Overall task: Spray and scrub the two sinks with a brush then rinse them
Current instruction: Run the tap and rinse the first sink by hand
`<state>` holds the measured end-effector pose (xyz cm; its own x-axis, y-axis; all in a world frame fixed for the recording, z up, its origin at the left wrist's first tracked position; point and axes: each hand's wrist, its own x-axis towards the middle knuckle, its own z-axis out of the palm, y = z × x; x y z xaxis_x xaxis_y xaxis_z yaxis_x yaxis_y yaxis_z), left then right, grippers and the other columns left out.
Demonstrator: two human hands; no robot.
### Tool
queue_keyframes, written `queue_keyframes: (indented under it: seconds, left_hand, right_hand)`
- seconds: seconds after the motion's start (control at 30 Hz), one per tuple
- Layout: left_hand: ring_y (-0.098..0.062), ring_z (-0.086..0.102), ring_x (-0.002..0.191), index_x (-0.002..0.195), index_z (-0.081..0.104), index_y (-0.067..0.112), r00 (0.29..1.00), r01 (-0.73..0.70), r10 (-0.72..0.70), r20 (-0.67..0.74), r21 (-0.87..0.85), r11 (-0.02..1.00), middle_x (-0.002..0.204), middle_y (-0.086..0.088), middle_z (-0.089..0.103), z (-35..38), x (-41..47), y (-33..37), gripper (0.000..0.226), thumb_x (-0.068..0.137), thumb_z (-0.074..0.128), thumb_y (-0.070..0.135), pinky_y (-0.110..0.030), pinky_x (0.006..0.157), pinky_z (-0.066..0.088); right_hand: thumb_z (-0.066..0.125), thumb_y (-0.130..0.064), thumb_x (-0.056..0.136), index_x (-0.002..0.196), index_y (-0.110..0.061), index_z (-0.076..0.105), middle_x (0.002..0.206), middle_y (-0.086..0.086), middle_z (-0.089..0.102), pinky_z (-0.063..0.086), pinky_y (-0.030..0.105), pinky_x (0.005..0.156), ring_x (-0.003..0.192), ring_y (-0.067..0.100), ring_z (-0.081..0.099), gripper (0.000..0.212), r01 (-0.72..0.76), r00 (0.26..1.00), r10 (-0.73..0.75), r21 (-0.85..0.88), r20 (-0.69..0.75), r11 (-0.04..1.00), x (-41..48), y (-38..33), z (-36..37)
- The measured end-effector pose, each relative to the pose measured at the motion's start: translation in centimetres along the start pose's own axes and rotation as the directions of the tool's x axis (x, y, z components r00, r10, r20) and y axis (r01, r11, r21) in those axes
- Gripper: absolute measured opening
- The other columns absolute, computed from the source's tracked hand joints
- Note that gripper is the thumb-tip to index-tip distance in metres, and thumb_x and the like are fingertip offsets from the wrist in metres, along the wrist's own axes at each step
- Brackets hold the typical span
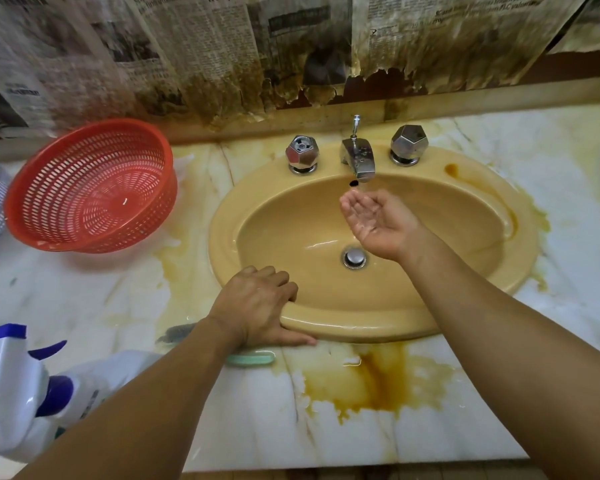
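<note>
Head view, right hand (pixel 374 221) cupped open under faucet (pixel 359 159), left hand (pixel 257 303) resting flat on sink (pixel 361 327) rim

Red perforated basket (pixel 90 188) on the stained marble counter (pixel 84 296), peeling newspaper (pixel 205 46) on the wall behind.
</note>
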<state>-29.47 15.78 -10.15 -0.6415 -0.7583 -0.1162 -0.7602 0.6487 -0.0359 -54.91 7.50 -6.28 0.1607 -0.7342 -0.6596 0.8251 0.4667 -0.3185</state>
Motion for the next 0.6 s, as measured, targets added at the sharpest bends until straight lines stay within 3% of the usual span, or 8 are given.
queue_keyframes:
  seconds: [0.2,0.37,0.5,0.6]
  left_hand:
    - [-0.014,0.056,0.095,0.110,0.063,0.030,0.996,0.026,-0.025,0.091,-0.009,1.000,0.103,0.014,0.061,-1.0,-0.1,0.4,0.094,0.067,0.025,0.104,-0.035,0.087,0.041]
    - [-0.019,0.062,0.094,0.111,0.060,0.027,0.993,0.034,-0.023,0.113,-0.098,0.995,0.105,0.009,0.064,-1.9,-0.2,3.1,0.076,0.080,0.038,0.092,-0.038,0.086,0.045]
    - [-0.024,0.068,0.104,0.130,0.055,0.037,0.994,0.040,-0.018,0.107,-0.206,0.978,0.121,0.008,0.068,-1.5,3.3,10.2,0.073,0.082,0.031,0.086,-0.035,0.078,0.051]
    - [-0.027,0.069,0.104,0.124,0.059,0.033,0.986,0.051,-0.012,0.169,-0.226,0.973,0.115,0.003,0.071,-2.4,6.6,14.4,0.079,0.080,0.025,0.090,-0.038,0.081,0.052]
  right_hand:
    - [0.046,-0.016,0.107,0.104,0.008,0.068,0.090,0.023,0.075,0.064,0.036,0.063,0.075,0.030,0.077,0.033,-0.108,0.994,0.096,-0.250,-0.058,0.962,-6.7,1.7,0.5]
    - [0.045,-0.009,0.105,0.102,0.015,0.065,0.100,0.031,0.073,0.064,0.042,0.075,0.091,0.039,0.075,0.032,-0.155,0.987,0.114,-0.481,-0.113,0.863,-12.7,3.4,-0.7]
    - [0.048,-0.009,0.105,0.114,0.017,0.060,0.107,0.035,0.070,0.064,0.043,0.081,0.095,0.043,0.074,0.030,-0.095,0.991,0.022,-0.591,-0.129,0.801,-16.1,3.3,-2.7]
    - [0.049,-0.010,0.106,0.115,0.016,0.059,0.110,0.033,0.069,0.064,0.038,0.079,0.098,0.041,0.074,0.030,0.007,0.984,-0.118,-0.628,-0.136,0.778,-18.0,1.7,-4.5]
